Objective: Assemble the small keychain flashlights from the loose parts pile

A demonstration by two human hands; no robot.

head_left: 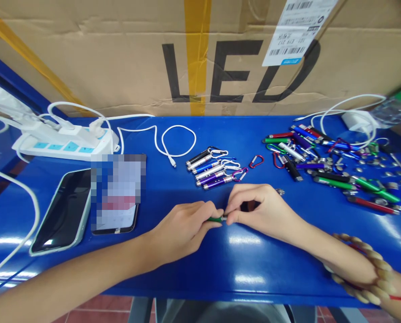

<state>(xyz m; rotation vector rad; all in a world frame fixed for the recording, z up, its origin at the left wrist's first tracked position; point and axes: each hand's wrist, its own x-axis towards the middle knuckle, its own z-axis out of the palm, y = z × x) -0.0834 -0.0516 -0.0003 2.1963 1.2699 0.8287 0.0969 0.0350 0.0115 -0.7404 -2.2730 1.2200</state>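
Note:
My left hand and my right hand meet at the middle of the blue table, both pinched on a small green keychain flashlight. The left fingers wrap its green body; the right fingertips grip its metal end. Just beyond my hands lies a neat row of several small flashlights with carabiner clips, black, silver, blue and purple. A loose red carabiner lies beside them. A beaded bracelet sits on my right wrist.
A scattered pile of coloured flashlights, clips and button batteries covers the right side. Two phones lie at left, near a white power strip with cables. A large cardboard box stands behind the table.

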